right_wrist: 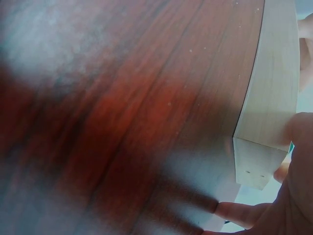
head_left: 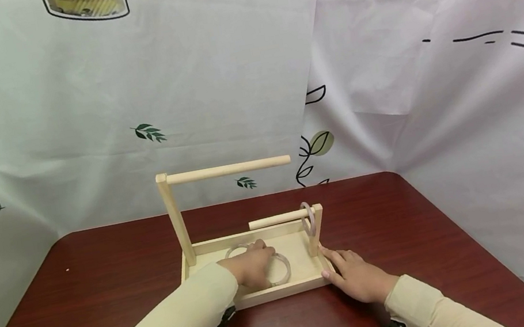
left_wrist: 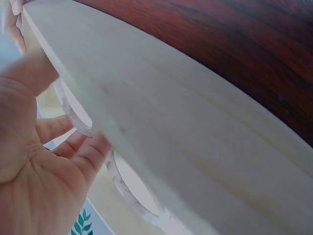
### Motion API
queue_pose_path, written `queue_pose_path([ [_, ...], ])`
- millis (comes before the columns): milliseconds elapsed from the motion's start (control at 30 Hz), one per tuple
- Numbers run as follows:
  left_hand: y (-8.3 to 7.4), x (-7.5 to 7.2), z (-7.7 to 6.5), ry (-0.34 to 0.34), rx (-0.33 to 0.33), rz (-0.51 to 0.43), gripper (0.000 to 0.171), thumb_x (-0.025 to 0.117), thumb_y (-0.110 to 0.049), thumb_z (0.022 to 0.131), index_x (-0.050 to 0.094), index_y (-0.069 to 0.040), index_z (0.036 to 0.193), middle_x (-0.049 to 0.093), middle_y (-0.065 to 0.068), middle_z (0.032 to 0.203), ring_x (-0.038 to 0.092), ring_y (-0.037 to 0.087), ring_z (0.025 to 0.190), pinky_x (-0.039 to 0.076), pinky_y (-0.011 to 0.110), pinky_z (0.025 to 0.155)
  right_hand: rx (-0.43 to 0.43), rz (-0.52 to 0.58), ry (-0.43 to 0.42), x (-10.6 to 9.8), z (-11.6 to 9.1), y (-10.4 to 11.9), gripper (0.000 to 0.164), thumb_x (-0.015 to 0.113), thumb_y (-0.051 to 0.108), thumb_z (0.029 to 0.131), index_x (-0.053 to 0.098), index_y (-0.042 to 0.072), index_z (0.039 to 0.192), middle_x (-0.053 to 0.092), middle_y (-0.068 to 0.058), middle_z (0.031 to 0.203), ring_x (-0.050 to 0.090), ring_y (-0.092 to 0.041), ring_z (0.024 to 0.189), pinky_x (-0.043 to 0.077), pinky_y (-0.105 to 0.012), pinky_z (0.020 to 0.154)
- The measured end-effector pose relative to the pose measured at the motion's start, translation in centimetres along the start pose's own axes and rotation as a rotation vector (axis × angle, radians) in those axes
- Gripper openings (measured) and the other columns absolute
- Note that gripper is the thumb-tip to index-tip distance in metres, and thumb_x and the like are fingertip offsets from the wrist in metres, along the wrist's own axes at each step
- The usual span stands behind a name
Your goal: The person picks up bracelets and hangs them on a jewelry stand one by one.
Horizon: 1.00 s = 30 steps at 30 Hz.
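Printed marks dot the pale cloth (head_left: 225, 76) behind a table (head_left: 104, 285) of dark reddish wood grain: three dark green leaf sprigs (head_left: 148, 133), a vine with a round green leaf, black dashes and part of a framed picture cut off by the top edge. On the table sits one light wooden tray (head_left: 289, 288) with two posts, each carrying one horizontal bar. The tall post (head_left: 176, 219) stands at the left end, its upper bar (head_left: 228, 169) running right; the short post (head_left: 317, 230) stands at the right end, its lower bar (head_left: 272, 220) running left. Three pale bangles are in view: a hanging bangle (head_left: 312, 223) circles the lower bar near the short post, and two lie in the tray, a right-hand bangle (head_left: 288, 269) and a left-hand bangle (head_left: 236, 246) partly hidden by a hand. A person's left hand (head_left: 251, 267) reaches over the tray's front wall, back upward, fingers bent down. Its thumb and fingers come to either side of the right-hand bangle, fingertips against it; whether they pinch it cannot be told. The right hand (head_left: 358, 278) rests at the tray's front right corner, fingers extended rather than clenched, thumb on the front edge. Both arms wear cream sleeves, with a black device at each wrist.
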State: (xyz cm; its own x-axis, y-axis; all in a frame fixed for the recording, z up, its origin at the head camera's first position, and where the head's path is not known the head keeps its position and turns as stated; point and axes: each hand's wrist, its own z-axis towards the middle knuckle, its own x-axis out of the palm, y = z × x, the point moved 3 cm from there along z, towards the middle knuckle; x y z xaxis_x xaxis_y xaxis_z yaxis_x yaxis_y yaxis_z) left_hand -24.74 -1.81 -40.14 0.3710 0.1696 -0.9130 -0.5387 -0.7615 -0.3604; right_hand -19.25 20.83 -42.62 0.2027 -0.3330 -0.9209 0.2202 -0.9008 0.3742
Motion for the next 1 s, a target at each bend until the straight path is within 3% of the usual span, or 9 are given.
queue_pose_path([
  [267,0.9,0.1,-0.3,-0.088,0.052,-0.064,0.051,0.082,-0.008,0.062,0.059,-0.001,0.107,0.047,0.006,0.096,0.045,0.019,0.09,0.043,0.031,0.078,-0.005,-0.001,0.001,0.0,0.0,0.2,0.06,0.049,0.044,0.1,0.037,0.013,0.149,0.044,-0.026,0.138,0.038,-0.044,0.132,0.037,-0.059,0.099],
  [533,1.7,-0.2,-0.9,-0.16,0.045,-0.086,0.062,0.082,-0.013,0.057,0.059,0.0,0.114,0.05,0.007,0.099,0.047,0.018,0.088,0.044,0.033,0.076,-0.007,-0.008,0.008,0.0,0.1,0.1,0.06,0.048,0.043,0.1,0.036,0.012,0.15,0.044,-0.026,0.138,0.038,-0.044,0.132,0.036,-0.059,0.1],
  [700,2.5,-0.2,-1.0,-0.18,0.039,-0.117,0.072,0.084,-0.013,0.058,0.057,0.003,0.122,0.053,0.011,0.106,0.047,0.018,0.088,0.044,0.036,0.08,-0.017,-0.004,0.006,0.1,0.1,-0.1,0.06,0.048,0.044,0.1,0.036,0.013,0.15,0.044,-0.026,0.138,0.038,-0.043,0.131,0.036,-0.058,0.1],
  [1000,3.1,-0.7,-2.0,-0.203,0.067,-0.196,0.075,0.08,-0.004,0.056,0.052,0.007,0.124,0.052,0.018,0.114,0.05,0.025,0.098,0.046,0.039,0.087,-0.032,-0.001,-0.003,0.2,0.2,-0.2,0.061,0.047,0.044,0.1,0.036,0.012,0.15,0.044,-0.025,0.139,0.038,-0.043,0.131,0.035,-0.058,0.101],
])
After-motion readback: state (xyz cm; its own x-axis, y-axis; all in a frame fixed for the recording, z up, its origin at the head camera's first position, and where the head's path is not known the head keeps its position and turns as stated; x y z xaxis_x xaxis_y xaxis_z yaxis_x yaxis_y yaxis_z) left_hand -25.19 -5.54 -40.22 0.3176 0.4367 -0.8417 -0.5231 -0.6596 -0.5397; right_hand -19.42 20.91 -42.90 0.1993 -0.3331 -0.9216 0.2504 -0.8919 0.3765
